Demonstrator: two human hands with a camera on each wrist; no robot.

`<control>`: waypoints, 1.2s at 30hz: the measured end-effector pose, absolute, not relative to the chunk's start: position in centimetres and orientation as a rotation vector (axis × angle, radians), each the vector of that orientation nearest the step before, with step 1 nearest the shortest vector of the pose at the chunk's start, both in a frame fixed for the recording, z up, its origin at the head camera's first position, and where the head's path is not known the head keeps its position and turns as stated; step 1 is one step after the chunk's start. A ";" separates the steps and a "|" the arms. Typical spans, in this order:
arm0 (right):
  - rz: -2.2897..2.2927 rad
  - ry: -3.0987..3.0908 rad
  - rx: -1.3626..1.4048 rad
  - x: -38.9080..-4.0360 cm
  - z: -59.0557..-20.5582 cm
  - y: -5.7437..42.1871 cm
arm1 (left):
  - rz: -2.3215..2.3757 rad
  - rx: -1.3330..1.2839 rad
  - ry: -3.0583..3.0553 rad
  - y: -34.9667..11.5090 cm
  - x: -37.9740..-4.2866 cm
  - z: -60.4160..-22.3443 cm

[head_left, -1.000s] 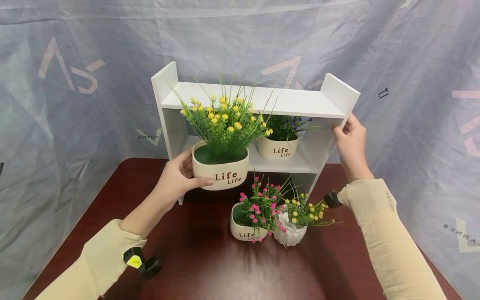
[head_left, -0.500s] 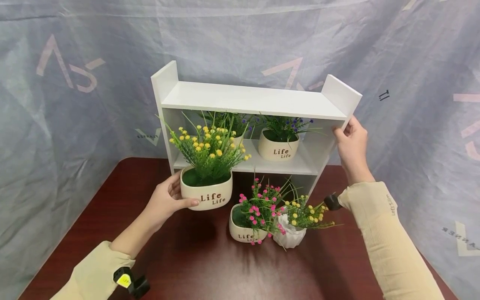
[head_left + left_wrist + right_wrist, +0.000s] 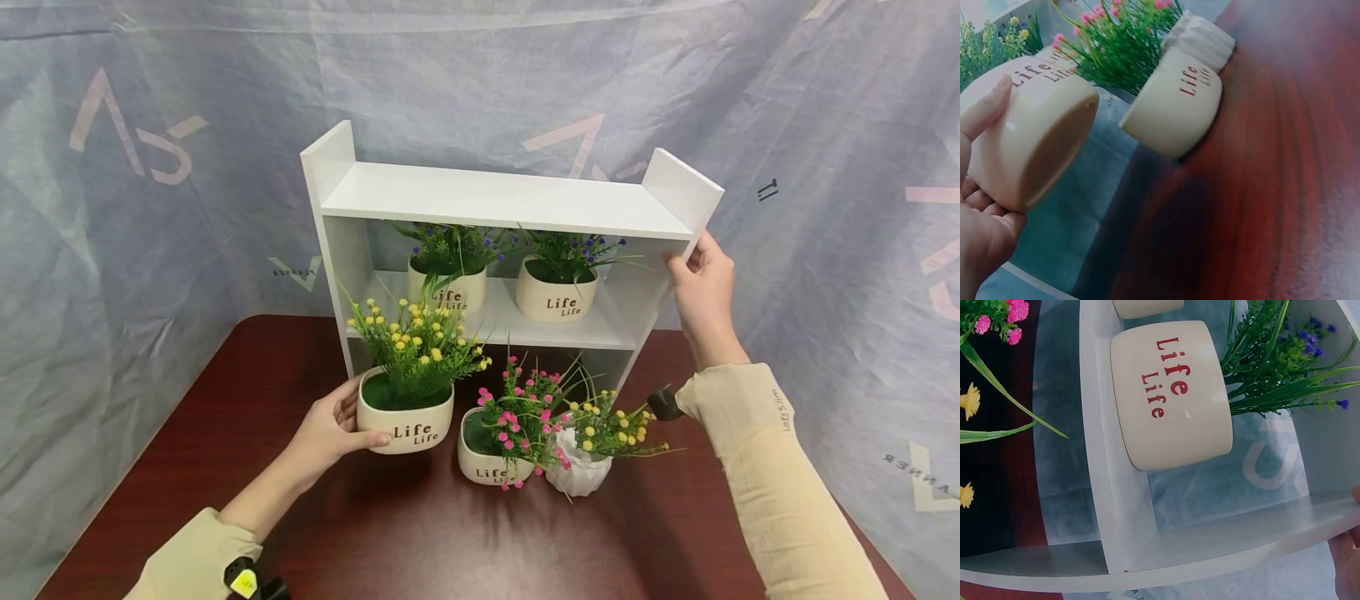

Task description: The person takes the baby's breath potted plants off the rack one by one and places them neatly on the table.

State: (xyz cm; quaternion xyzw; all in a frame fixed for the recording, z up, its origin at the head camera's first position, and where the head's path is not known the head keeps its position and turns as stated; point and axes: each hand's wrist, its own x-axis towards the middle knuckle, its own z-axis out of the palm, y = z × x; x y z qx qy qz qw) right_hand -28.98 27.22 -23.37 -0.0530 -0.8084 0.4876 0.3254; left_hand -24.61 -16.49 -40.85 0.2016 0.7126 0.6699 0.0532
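My left hand [image 3: 324, 433] grips a cream flowerpot [image 3: 405, 427] marked "Life" by its left side, thumb across the front. Yellow flowers [image 3: 412, 337] and green grass grow from it. In the left wrist view the pot's underside [image 3: 1060, 147] shows, tilted and raised off the table. At the right, my right hand [image 3: 703, 287] pinches the upright side panel of a white shelf [image 3: 502, 200], thumb on the inner face. Beside the held pot, a cream pot with pink flowers [image 3: 483, 464] stands on the table, with a white ribbed pot [image 3: 579, 467] of yellow flowers next to it.
On the middle shelf board stand two cream pots with purple flowers, the left pot [image 3: 468, 287] and the right pot [image 3: 557, 298]. The shelf rests on a dark red wooden table [image 3: 420, 542]. A grey printed cloth [image 3: 450, 75] hangs behind and at both sides.
My left hand has brought the yellow-flowered pot down and to the left, away from the shelf front, uncovering the left purple-flowered pot. The right hand stays on the side panel.
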 end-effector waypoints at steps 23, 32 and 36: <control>1.264 -2.103 -0.126 -29.2 -23.6 27.3 | 1.883 0.598 2.162 -16.8 -25.2 -45.6; 1.276 -2.090 -0.121 -29.2 -23.7 27.3 | 1.887 0.608 2.143 -16.6 -25.4 -46.5; 1.271 -2.092 -0.123 -29.1 -23.7 27.3 | 1.876 0.611 2.142 -16.5 -25.5 -46.8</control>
